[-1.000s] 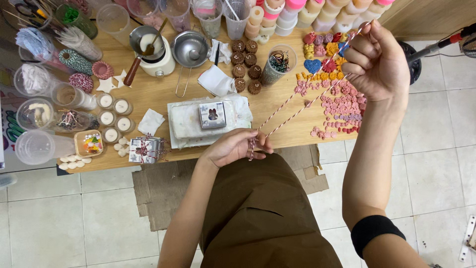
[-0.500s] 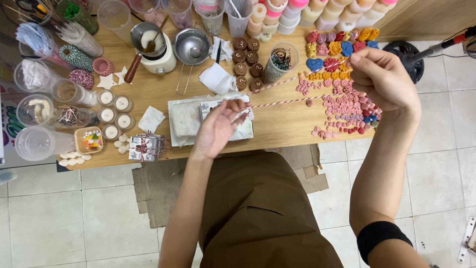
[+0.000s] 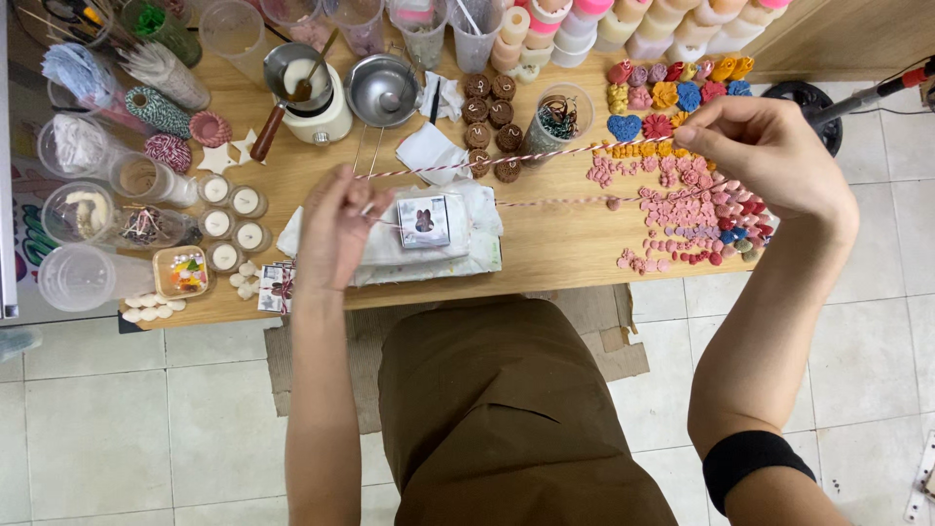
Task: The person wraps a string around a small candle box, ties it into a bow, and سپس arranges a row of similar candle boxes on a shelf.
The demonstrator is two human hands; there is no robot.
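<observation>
Above wooden table point(image 3: 545, 244), twine point(image 3: 506, 161) stretches left-right between hands.

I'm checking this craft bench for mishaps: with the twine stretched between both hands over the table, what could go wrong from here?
The red-and-white twine runs taut between the left hand and right hand, low over the brown round pieces and a clear cup; it might snag or tip them. The right hand hovers above the small pink shapes and may scatter them. The small box sits under the twine and might get dragged.
</observation>
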